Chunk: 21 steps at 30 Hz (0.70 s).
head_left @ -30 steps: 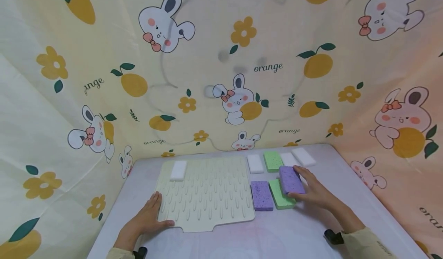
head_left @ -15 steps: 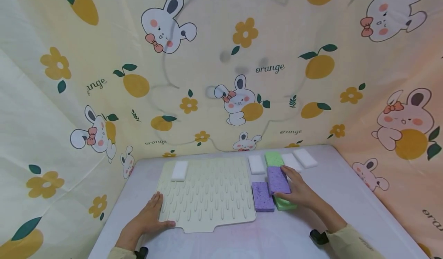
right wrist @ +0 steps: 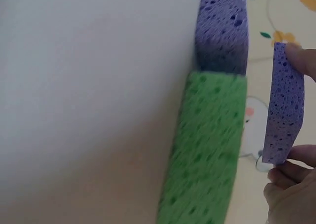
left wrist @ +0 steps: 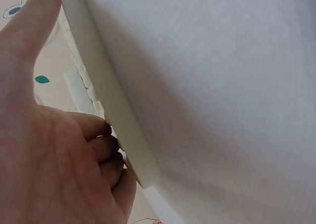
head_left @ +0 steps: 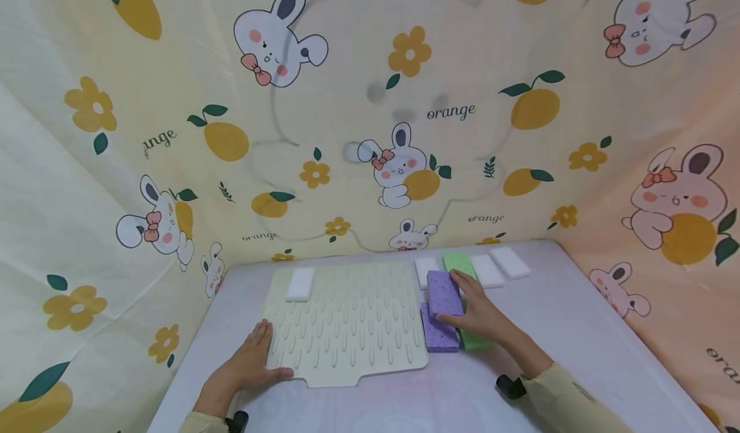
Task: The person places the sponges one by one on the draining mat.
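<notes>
My right hand [head_left: 484, 316] grips a purple sponge [head_left: 444, 295] by its two ends, between thumb and fingers. It is raised above another purple sponge [head_left: 441, 338] and partly covers it. A green sponge [head_left: 475, 340] lies close by, partly hidden by my hand. The right wrist view shows the held sponge [right wrist: 285, 103] apart from the green sponge [right wrist: 207, 145]. My left hand [head_left: 245, 362] rests at the near left corner of a cream ridged mat [head_left: 352, 330], fingers along its left edge and thumb at its front edge. A white sponge-like block [head_left: 300, 284] lies on the mat's far left.
Behind the held sponge, to the right of the mat, lie another green sponge [head_left: 458, 263] and several white blocks, one [head_left: 510, 263] near the table's back edge. A printed cloth [head_left: 347, 99] hangs around the white table [head_left: 405, 404].
My right hand has carried the purple sponge left, from over the near green sponge to over the other purple one. The left hand stays at the mat's corner.
</notes>
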{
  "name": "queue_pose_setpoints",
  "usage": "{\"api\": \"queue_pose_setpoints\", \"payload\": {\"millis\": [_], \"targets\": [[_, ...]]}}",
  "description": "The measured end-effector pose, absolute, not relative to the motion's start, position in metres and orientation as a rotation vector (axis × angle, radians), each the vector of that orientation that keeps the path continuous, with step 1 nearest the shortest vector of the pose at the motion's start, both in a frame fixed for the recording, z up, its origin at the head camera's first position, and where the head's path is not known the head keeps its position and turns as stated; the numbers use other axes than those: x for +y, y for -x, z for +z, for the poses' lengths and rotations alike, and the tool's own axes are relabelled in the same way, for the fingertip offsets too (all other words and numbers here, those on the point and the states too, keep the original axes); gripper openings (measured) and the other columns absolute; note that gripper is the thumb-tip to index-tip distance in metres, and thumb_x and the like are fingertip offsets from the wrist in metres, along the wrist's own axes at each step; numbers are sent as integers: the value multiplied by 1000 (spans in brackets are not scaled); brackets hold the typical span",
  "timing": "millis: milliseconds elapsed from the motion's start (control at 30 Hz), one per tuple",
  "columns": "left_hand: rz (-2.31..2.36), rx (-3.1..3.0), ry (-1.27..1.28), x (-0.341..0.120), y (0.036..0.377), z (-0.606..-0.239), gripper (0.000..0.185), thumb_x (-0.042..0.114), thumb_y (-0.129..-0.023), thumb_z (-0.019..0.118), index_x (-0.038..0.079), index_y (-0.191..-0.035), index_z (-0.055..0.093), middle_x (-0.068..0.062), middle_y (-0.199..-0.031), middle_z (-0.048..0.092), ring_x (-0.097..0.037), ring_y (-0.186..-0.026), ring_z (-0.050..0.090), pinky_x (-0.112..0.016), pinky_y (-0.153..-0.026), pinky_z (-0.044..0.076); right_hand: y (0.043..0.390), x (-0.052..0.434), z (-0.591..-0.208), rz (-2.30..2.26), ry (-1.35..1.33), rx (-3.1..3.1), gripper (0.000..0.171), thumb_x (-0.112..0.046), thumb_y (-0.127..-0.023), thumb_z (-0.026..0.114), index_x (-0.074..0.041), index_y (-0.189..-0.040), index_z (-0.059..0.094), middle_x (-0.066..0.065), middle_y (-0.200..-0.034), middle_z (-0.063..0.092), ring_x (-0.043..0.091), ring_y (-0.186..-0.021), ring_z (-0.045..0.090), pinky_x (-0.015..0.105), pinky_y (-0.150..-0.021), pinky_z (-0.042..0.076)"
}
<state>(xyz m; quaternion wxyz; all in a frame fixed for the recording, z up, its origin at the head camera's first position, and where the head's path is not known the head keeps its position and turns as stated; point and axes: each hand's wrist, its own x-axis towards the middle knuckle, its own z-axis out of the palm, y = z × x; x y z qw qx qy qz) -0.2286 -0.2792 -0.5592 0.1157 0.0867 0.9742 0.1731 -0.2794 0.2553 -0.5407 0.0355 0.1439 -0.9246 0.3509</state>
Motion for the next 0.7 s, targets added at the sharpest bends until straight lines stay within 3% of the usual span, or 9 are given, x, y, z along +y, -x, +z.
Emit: {"api": "queue_pose_setpoints", "payload": {"millis": [700], "targets": [[499,2855,-237,-279,230,-561,139,69,-77,87,-17,-163,18,-36,-173,13,-52,-162,11,-65,-131,22,301,192,-534,1049,-558,-2864,120,-50,-86,90,0,-170,21,23,-176,19,46,-162,19,66,-127,31]]}}
